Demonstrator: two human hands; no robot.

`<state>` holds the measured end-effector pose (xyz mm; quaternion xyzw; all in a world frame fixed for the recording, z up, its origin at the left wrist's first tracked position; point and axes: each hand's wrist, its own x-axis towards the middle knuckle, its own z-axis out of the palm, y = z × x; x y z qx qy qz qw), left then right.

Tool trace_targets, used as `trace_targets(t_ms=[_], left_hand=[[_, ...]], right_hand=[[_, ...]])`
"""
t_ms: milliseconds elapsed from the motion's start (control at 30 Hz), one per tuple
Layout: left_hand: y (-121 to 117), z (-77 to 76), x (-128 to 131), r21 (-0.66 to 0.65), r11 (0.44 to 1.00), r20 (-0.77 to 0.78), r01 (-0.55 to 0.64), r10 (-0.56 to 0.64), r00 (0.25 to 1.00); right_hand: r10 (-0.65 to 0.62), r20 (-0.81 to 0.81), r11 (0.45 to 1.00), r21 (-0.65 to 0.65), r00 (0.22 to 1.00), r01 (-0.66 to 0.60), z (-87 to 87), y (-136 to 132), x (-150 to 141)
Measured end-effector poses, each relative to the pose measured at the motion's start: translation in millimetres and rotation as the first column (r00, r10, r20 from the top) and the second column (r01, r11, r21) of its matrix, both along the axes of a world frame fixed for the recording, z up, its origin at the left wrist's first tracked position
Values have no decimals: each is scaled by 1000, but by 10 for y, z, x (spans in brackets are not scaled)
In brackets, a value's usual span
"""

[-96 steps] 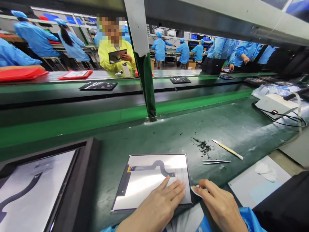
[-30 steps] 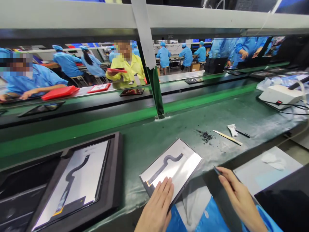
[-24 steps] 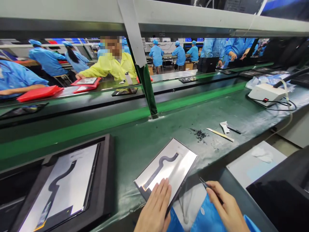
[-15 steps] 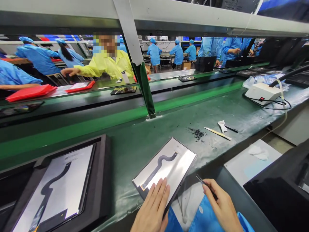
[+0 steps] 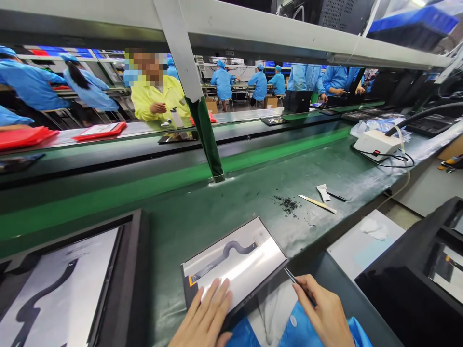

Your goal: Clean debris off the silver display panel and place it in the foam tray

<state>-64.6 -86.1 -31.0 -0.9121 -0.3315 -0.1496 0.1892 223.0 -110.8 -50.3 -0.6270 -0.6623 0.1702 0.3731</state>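
Observation:
A display panel (image 5: pixel 249 267) with a silvery back and a curved dark ribbon cable (image 5: pixel 227 250) lies near the bench's front edge. My left hand (image 5: pixel 204 315) rests on its near left part, fingers stretched out flat across the silvery surface. Beside the panel's right corner, my right hand (image 5: pixel 323 308) is closed around dark tweezers (image 5: pixel 290 275). Their tips point up and left, close to the panel's edge; whether they touch it I cannot tell.
At left, a black foam tray (image 5: pixel 135 270) bears a similar panel (image 5: pixel 83 270). Black scraps (image 5: pixel 289 206), a yellowish blade-like tool (image 5: pixel 318 204) and a black pen-like stick (image 5: pixel 336 195) lie beyond. A white box (image 5: pixel 378 144) stands farther right. A post (image 5: pixel 206 140) rises behind; co-workers sit across.
The panel has turned somewhat clockwise and my left hand shifted left with it. The tweezers have come closer to the panel's right corner. The camera view has swung right.

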Motion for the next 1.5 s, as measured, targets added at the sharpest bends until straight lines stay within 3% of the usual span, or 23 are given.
trace_targets(t_ms=[200,333,500,867,1100,1500], left_hand=[[127,-1,778,-6,1000,138,-5,6,990],[213,-91,1030,-8,999,246,-50,50,968],[237,-184,1043,1,999,234,-54,52,971],[253,-95,1071,33,999,309,-34,22,951],[259,-105,1084,35,999,324,-27,15,946],[263,-124,1083,41,999,323,-32,17,946]], right_hand=[[3,10,997,76,1000,-4,-54,-6,-93],[-10,41,997,74,999,7,-63,-4,-111],[-13,113,996,84,993,3,-47,-6,-92],[-49,172,979,205,984,12,35,50,-139],[-40,233,984,176,972,-1,30,46,-124],[-19,193,988,152,981,-11,61,50,-88]])
